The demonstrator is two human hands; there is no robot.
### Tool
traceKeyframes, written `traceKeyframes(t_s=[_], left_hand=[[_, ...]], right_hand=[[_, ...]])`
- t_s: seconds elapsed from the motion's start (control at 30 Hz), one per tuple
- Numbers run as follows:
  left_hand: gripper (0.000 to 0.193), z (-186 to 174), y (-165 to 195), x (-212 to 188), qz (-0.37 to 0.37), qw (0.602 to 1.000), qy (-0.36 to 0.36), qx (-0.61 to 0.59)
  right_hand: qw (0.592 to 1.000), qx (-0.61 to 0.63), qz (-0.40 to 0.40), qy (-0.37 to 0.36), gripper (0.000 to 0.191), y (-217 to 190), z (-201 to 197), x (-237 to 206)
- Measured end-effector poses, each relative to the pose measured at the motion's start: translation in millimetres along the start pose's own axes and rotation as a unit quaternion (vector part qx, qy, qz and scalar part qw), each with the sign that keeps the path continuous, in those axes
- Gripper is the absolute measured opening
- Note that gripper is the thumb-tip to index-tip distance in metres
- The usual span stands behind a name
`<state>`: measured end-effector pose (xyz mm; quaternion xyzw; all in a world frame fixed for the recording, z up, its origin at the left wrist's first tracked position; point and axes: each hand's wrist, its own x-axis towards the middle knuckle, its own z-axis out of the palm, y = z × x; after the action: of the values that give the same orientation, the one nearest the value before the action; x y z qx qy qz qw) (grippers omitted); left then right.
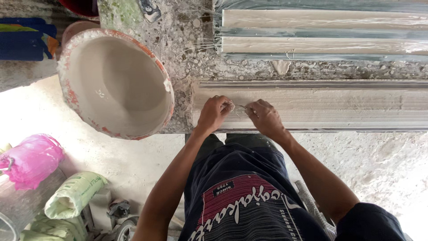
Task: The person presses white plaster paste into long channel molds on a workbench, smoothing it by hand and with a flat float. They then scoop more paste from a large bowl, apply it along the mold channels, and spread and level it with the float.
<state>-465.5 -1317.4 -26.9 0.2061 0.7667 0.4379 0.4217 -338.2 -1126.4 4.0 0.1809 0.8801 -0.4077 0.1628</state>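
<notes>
The person wears a dark navy T-shirt with a maroon panel across the chest, fine pale stripes and white script lettering, seen upside down. Its short sleeve shows at 4 o'clock. Both forearms are bare, and dark, dust-flecked trousers show above the shirt.

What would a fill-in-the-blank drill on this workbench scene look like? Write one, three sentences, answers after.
1. The left hand and right hand pinch thin fibre strands above a long grey ____ strip.
2. The bucket beside the left hand is ____, showing its pale inside.
3. The bag on the floor at lower left is ____ in colour.

Missing words: plaster; tilted; pink
</notes>
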Motion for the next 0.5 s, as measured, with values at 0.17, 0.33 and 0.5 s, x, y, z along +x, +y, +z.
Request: traceKeyframes(t_s=[0.17, 0.33, 0.5], left_hand=[[0.031, -15.9, 2.5, 5.2, -0.116, 0.990, -0.031, -0.067], [0.041, -28.4, 22.6, 11.9, -0.136, 0.980, -0.049, -0.138], [0.065, -9.4, 41.0, 22.9, -0.130, 0.963, -0.058, -0.229]], right_hand=[[0.993, 0.113, 0.025, -0.023, 0.018, 1.0, -21.8, 9.5], [0.996, 0.069, -0.010, 0.050, 0.016, -6.6, -41.2, 16.8], [0.993, 0.052, -0.072, 0.073, 0.013, -13.8, -36.7, 20.8]])
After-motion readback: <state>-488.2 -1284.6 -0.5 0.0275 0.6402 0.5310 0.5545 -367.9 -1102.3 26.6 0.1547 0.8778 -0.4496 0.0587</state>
